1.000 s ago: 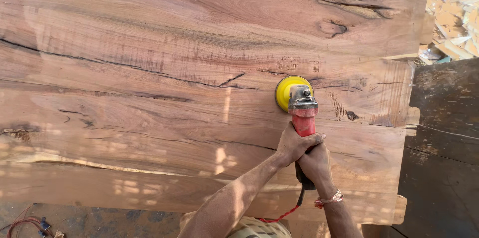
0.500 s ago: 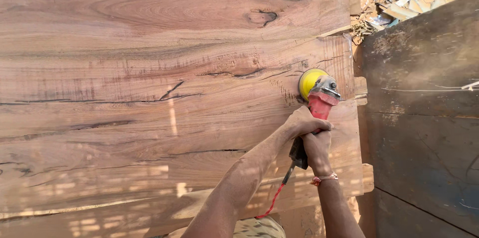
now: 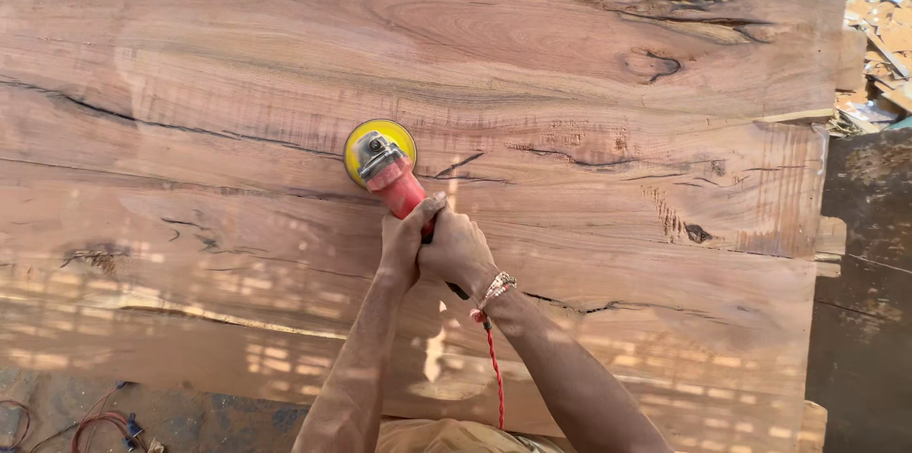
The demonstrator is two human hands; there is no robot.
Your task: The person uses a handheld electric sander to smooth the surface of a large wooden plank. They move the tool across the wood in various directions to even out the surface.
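Both hands, left hand (image 3: pixel 401 242) and right hand (image 3: pixel 459 249), are gripping the red angle grinder with yellow sanding disc (image 3: pixel 385 165), fingers curled tight around its body; it has moved leftward from the board's right edge onto the middle of the wide reddish wooden slab (image 3: pixel 570 54).

Sander (image 3: pixel 380 157) on wooden slab (image 3: pixel 589 54)

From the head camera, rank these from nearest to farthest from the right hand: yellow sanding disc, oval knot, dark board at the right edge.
Measured from the right hand:
1. Yellow sanding disc, just up and left, on the grinder it grips.
2. Oval knot, upper right on the slab.
3. Dark board, far right edge.
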